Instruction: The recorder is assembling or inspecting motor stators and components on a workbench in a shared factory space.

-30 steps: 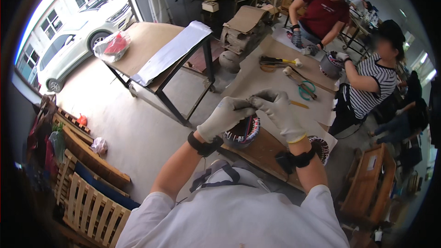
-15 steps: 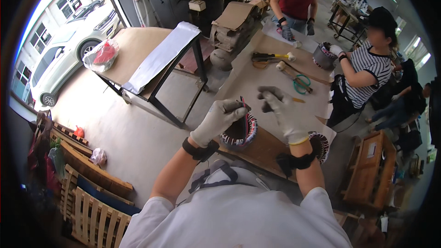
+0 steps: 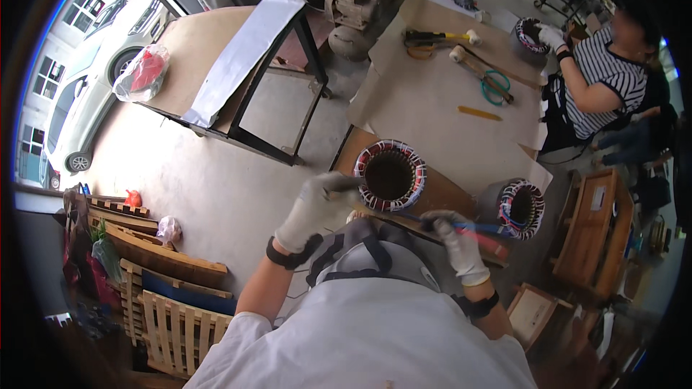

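Round stator (image 3: 418, 176), laced red, white, blue; dark bore (image 3: 389, 175) facing up; upright on brown tabletop (image 3: 448, 199).

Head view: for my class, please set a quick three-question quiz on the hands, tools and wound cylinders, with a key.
1. Multiple choice. Which is nearest the person's white-gloved left hand?
A. A round cylinder rimmed with red, white and blue windings
B. Teal-handled scissors
C. A red plastic bag

2. True or false? The flat yellow strip lies on brown sheeting.

3. Count. How many such wound cylinders are in view?

Key: 1 A; 2 true; 3 three: one beside the left hand, one near the white-gloved right hand, one by the co-worker in a black-and-white striped shirt.
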A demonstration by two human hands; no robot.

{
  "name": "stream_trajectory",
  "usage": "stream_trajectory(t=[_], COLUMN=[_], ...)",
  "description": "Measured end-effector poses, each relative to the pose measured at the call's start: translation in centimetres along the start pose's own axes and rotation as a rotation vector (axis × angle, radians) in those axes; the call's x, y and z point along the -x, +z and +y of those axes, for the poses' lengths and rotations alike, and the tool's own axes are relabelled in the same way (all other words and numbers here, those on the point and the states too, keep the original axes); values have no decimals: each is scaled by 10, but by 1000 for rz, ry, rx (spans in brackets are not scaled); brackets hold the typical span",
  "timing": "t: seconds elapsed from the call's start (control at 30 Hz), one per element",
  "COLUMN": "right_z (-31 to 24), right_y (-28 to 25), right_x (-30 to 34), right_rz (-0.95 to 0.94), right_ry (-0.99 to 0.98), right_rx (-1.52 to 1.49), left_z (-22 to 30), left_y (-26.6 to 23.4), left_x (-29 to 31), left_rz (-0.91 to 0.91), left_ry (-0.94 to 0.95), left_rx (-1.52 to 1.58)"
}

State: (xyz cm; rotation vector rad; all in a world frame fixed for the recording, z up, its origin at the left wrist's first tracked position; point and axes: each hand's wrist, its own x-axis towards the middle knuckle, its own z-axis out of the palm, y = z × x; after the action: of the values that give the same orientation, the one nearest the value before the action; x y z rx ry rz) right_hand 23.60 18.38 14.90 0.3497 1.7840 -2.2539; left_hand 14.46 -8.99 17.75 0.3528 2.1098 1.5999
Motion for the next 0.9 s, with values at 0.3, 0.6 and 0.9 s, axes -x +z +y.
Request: stream_trajectory(t=[0.3, 0.6, 0.9], right_z=[4, -13, -25], right_y=[20, 66, 74], right_x=[-2, -21, -51], right_rz=[332, 600, 164], right_ry=[-22, -191, -3], right_rx=[44, 278, 2061], left_z=[-78, -98, -110], left_y=[-20, 19, 20], left_x=[-27, -81, -80], left_rz=[194, 29, 4], left_ry=[-200, 99, 128], left_rx=[156, 27, 68])
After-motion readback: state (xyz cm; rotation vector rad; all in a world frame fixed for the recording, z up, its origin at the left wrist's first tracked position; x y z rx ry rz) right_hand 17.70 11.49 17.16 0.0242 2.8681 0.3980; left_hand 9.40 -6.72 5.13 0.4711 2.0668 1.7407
